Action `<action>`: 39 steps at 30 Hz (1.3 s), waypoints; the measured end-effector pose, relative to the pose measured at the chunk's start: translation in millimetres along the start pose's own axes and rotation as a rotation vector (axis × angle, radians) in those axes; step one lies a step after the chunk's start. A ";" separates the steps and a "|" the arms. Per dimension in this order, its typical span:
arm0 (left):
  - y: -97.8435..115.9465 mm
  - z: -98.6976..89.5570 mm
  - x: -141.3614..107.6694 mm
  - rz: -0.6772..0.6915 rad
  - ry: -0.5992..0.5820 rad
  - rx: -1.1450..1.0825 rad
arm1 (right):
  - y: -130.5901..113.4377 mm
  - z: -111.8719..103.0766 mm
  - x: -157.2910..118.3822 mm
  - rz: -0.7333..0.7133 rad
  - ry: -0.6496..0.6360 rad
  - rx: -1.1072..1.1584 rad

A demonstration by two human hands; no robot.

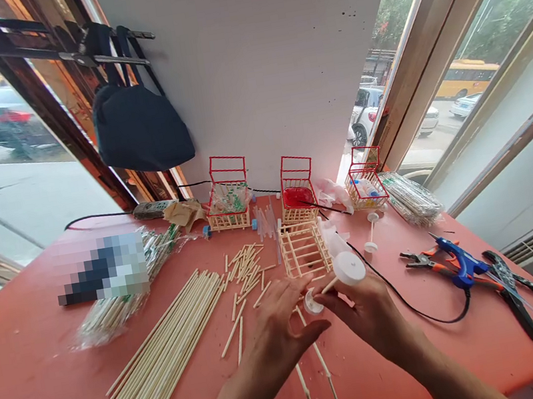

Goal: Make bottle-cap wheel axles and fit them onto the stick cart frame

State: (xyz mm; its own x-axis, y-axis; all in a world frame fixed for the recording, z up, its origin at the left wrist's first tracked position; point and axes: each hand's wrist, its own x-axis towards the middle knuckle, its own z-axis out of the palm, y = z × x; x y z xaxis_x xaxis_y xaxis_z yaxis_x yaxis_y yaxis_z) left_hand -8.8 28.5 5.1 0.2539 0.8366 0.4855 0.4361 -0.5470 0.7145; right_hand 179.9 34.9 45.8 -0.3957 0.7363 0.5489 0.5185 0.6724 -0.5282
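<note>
A short wooden stick axle (329, 286) with a white wheel (349, 268) at its upper end and another white wheel (313, 302) at its lower end is pinched in my right hand (366, 315). My left hand (278, 319) is beside the lower wheel, thumb and fingers spread; whether its fingertips touch the wheel I cannot tell. Just beyond my hands is a cart-like frame of wooden sticks (305, 247), partly hidden by them. Two long stick rails (323, 366) extend below, between my forearms.
Long wooden sticks (168, 343) and cut short pieces (247, 270) lie leftward. Three red-handled stick baskets (231, 215) line the wall. Another wheel pair (372, 233) stands at right, near a blue glue gun (463, 263), its black cord, and pliers (422, 260).
</note>
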 end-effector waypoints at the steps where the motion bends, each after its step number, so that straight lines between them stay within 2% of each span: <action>1: 0.2 -0.1 0.6 -0.001 -0.012 -0.004 | 0.3 0.5 -0.4 -0.010 -0.004 -0.009; 5: 2.6 -1.7 2.8 -0.042 -0.060 -0.050 | 2.5 1.9 -2.3 -0.010 -0.027 -0.031; 16: 8.1 -0.6 2.5 -0.269 -0.010 -0.206 | -0.3 -0.4 -0.1 0.020 -0.022 -0.059; 25: 7.9 1.3 2.0 -0.229 -0.003 -0.216 | 0.3 0.4 -1.8 0.052 -0.060 -0.094; 34: 2.2 3.7 -0.9 -0.225 0.075 -0.243 | 0.3 0.9 -1.9 0.060 -0.070 -0.028; 39: 4.5 3.2 0.2 -0.228 0.077 -0.223 | 2.8 2.1 -4.0 0.078 -0.094 -0.047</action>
State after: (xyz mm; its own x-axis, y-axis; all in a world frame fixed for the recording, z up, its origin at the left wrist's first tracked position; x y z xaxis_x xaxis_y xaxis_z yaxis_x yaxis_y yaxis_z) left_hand -4.0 26.3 6.8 0.1023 0.9381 0.3311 0.2724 -0.3465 0.8976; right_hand 181.4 34.0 40.8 -0.4209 0.7913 0.4436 0.5843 0.6105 -0.5347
